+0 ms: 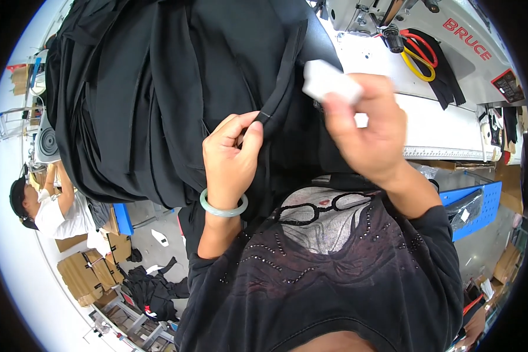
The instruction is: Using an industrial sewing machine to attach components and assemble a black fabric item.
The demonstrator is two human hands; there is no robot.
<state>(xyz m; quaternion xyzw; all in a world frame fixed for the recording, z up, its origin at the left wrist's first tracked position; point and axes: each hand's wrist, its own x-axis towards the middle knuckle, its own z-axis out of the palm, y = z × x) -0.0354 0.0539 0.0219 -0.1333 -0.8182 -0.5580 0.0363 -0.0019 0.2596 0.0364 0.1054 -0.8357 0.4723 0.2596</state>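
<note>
My left hand (232,149), with a pale green bangle at the wrist, pinches the edge of a narrow black fabric strip (284,82). A short white mark crosses the strip just above the thumb. My right hand (372,126) is raised to the right of the strip, closed around a white angular piece (328,82). Motion blurs this piece, and its exact kind cannot be made out. It appears apart from the strip. A big heap of black cloth (141,88) lies beyond and left of my hands, folded in many layers.
At upper right stands a white sewing machine (452,35) on a white table with a ruler (446,153) along its near edge. Red and yellow looped handles (419,63) lie by black strips. At far left a co-worker (56,208) works; cardboard boxes (79,276) stand below.
</note>
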